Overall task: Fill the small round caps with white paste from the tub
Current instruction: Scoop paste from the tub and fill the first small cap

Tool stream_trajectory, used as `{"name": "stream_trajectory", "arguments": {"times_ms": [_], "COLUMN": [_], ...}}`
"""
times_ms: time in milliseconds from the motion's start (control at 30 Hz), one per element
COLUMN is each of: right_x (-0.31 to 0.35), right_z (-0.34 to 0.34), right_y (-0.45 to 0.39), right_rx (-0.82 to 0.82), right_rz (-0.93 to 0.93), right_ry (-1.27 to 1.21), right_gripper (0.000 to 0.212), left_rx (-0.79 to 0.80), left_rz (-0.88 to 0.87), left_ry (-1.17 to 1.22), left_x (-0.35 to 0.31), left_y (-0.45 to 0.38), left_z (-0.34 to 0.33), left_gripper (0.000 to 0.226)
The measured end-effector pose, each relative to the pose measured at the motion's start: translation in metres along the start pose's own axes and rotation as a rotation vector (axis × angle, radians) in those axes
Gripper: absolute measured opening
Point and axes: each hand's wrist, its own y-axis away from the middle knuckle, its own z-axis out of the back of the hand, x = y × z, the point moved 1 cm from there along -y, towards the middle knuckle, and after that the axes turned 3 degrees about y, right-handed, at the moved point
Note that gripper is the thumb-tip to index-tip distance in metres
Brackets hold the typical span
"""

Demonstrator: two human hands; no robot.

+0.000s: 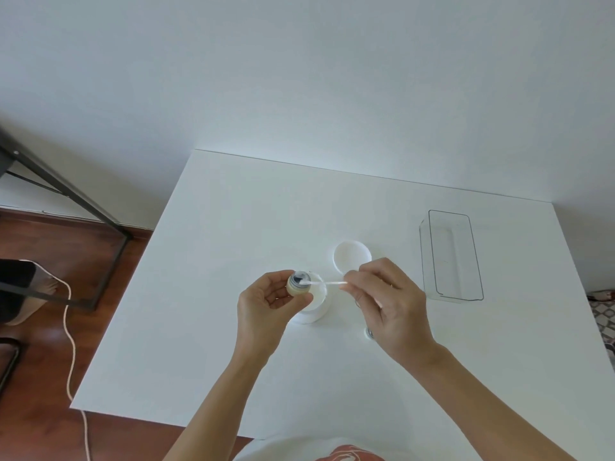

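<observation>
My left hand [266,301] grips a small round cap [298,283], cream on the outside and dark inside, tilted toward me above the white tub [316,306]. My right hand [386,301] pinches a thin white stick [327,283] whose tip, carrying white paste, sits inside the cap. The tub stands open on the white table [233,227], partly hidden by my left hand. Its white lid [352,256] lies just behind it. Another small cap [369,333] peeks out from under my right hand on the table.
A clear rectangular plastic box [452,256] stands at the right of the table. A black metal frame [66,194] and a white cord [71,344] are on the wooden floor to the left. A person's foot [46,287] shows at the left edge.
</observation>
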Motion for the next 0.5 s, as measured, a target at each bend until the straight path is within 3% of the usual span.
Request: {"name": "stream_trajectory", "arguments": {"times_ms": [133,233,367,500], "right_x": [-0.007,-0.017,-0.025,-0.029], "right_z": [-0.003,-0.010,-0.024,-0.038], "right_y": [-0.002,0.000,0.006,0.008], "right_rx": [-0.078,-0.023,0.133,0.296], "right_rz": [-0.442,-0.681,-0.826,-0.780], "right_ry": [-0.271,-0.382,-0.468,-0.320], "right_gripper": [0.012,0.013,0.011,0.012], "left_rx": [-0.010,-0.015,-0.021,-0.031], "left_rz": [-0.013,-0.024,-0.036,-0.038], "left_ry": [0.011,0.020,0.023,0.022], "left_x": [-0.001,-0.001,0.001,0.002], "left_y": [0.001,0.002,0.005,0.006], "left_z": [0.005,0.009,0.014,0.018], "left_gripper": [0.038,0.038,0.038,0.038]}}
